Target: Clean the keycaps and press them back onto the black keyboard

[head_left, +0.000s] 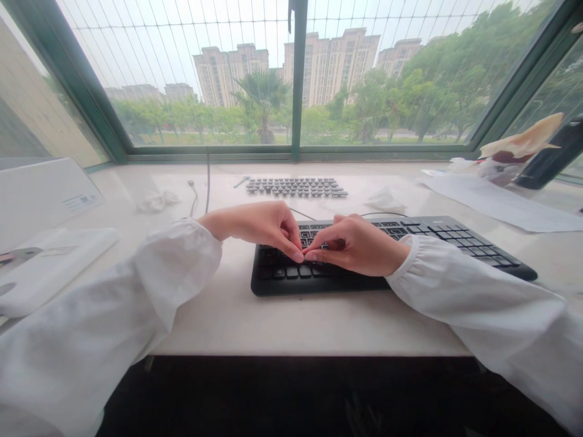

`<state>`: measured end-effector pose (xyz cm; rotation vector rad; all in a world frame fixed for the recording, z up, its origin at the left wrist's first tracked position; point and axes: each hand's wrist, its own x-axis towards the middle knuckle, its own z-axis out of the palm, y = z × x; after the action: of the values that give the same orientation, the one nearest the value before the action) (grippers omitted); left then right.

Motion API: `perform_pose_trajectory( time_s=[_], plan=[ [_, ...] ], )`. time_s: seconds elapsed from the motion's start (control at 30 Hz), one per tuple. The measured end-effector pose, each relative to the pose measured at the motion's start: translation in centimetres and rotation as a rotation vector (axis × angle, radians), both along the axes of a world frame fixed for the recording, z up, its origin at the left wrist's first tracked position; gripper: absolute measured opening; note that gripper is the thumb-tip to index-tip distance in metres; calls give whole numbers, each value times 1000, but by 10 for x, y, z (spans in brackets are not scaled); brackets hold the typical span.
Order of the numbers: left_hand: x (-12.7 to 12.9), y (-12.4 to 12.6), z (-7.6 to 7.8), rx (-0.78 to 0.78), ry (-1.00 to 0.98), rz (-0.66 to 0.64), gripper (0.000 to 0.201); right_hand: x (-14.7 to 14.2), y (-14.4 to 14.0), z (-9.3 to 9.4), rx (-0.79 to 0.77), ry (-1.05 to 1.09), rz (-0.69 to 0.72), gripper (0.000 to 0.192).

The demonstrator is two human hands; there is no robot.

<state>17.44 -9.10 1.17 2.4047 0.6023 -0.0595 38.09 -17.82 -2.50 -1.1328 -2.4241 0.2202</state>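
A black keyboard [300,285] lies on the white table; its front row and number pad carry keys, while much of its middle shows outlined square sockets. Above its left half, my left hand [268,227] and my right hand [355,243] meet fingertip to fingertip. Each pinches thumb against fingers. Whatever lies between the fingertips is hidden or too small to name. Behind the keyboard, loose keycaps [296,187] are laid out in rows. Both my hands cover part of the sockets.
Crumpled white tissues [385,200] lie behind the keyboard, with another tissue [157,200] at left. A cable [194,197] rests nearby. White boxes [45,188] stand at left; paper sheets [505,200] and a dark object [553,155] are at right. The window [296,91] borders the back.
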Motion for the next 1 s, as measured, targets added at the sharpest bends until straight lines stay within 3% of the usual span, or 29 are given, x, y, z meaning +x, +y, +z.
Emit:
perform_pose_trajectory(
  time_s=[0.53,1.0],
  plan=[
    [1,-3,3,20,5,29,23,-3,-3,1,99,0,-6,20],
    [-2,0,1,-36,-4,24,24,-1,-4,1,90,4,21,19]
  ],
)
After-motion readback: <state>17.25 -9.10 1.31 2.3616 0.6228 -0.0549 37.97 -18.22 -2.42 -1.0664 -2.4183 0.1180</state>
